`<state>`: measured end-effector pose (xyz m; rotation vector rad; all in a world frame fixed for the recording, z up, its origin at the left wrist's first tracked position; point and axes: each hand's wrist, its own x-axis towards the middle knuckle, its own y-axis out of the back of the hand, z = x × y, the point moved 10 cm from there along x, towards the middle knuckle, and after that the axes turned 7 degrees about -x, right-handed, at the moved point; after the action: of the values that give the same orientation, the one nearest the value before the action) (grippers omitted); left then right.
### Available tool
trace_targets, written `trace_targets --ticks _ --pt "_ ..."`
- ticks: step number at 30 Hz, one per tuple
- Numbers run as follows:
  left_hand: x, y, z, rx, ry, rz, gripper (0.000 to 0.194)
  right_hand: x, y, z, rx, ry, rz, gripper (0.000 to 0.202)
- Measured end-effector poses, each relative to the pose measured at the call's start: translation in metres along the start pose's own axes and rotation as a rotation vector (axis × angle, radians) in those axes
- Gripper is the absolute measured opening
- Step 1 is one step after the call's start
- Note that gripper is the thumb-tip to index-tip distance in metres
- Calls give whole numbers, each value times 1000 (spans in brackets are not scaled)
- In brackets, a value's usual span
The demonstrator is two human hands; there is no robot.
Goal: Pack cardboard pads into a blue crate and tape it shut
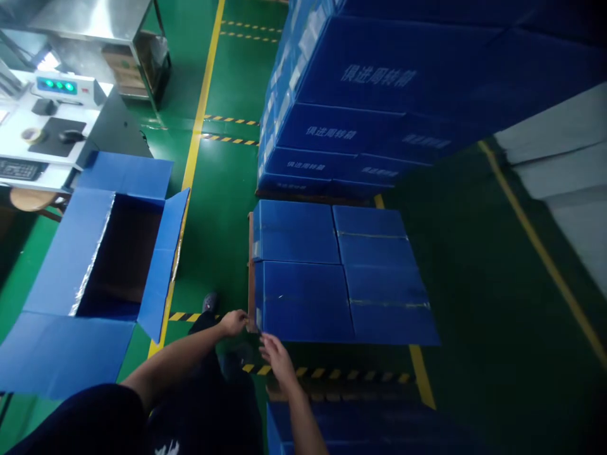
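My left hand [234, 322] is closed in a pinch beside the near left corner of a low layer of blue boxes. Just right of it, my right hand [275, 354] has its fingers curled together at the same corner. Something small and dark seems to lie between the two sets of fingertips, too blurred to name. Closest to both hands is a closed blue box [306, 303] with a pale label on its left side. It sits with other closed blue boxes on a brown pallet [251, 278].
At left stands an open blue box [61, 347] with spread flaps and a dark inside. A workbench [109, 120] holds a keyboard, mouse and tape roll. Behind the pallet rises a tall stack of blue boxes [351, 76]. Another blue stack [370, 423] is at the bottom.
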<state>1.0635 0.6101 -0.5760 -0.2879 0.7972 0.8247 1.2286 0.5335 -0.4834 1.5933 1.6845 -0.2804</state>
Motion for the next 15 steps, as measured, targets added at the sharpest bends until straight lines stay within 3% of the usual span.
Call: trace_targets --ticks 4,7,9,11,12,14,15 --pt "-20 19 0 32 14 11 37 2 -25 -51 35 67 -22 65" --pt "-46 17 -6 43 12 1 34 -27 -25 -41 3 16 38 70" --pt "-67 13 -6 37 -22 -12 32 -55 -9 -28 -30 -50 73 68" --pt "-90 14 -1 22 -71 -28 33 -86 31 -27 -66 -90 155 59" --pt "-104 18 5 3 -103 -29 35 -104 64 -33 -112 -109 262 50" --pt "-140 41 30 -90 -224 9 37 -146 136 -61 -187 -68 471 38" --pt "-165 60 48 -170 -325 57 37 -173 174 -82 -205 25 621 40"
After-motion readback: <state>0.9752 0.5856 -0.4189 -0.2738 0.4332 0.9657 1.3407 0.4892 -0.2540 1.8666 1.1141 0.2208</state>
